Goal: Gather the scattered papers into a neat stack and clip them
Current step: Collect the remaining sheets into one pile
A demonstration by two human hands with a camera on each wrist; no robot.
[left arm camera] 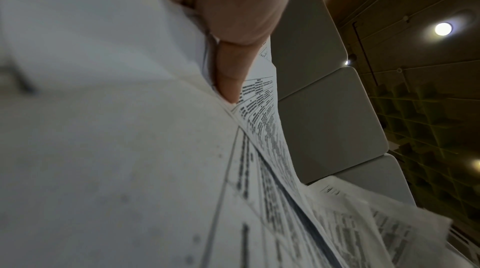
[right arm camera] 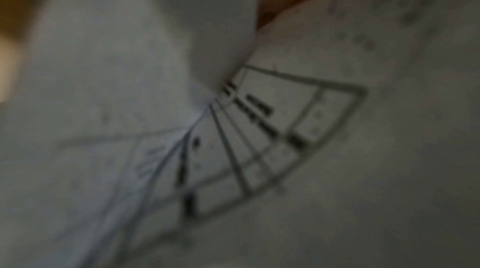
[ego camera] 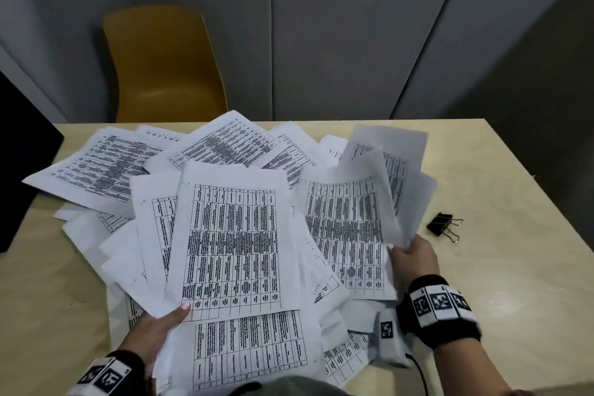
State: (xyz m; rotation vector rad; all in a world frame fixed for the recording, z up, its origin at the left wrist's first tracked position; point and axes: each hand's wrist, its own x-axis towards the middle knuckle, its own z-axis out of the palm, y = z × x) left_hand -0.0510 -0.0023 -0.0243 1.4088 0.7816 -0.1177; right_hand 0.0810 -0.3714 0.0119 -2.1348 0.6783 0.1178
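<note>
nearest me, my left hand [ego camera: 154, 329] grips the bottom edge of a raised bundle of sheets [ego camera: 231, 241], thumb on top over the printed table; the left wrist view shows the thumb [left arm camera: 233, 67] pressed against the sheet edges. my right hand [ego camera: 414, 259] pinches the lower corner of a few lifted sheets [ego camera: 385, 177] that stand tilted above the pile, though the right wrist view is too blurred to show the fingers. between and beyond my hands the scattered papers [ego camera: 106, 164] lie overlapping at many angles across the pale desk [ego camera: 514, 267], some reaching its far edge. a black binder clip [ego camera: 443, 225] lies on the desk just right of the lifted sheets, apart from them. behind the desk stands a yellow chair [ego camera: 167, 64] against a grey wall [ego camera: 337, 26].
</note>
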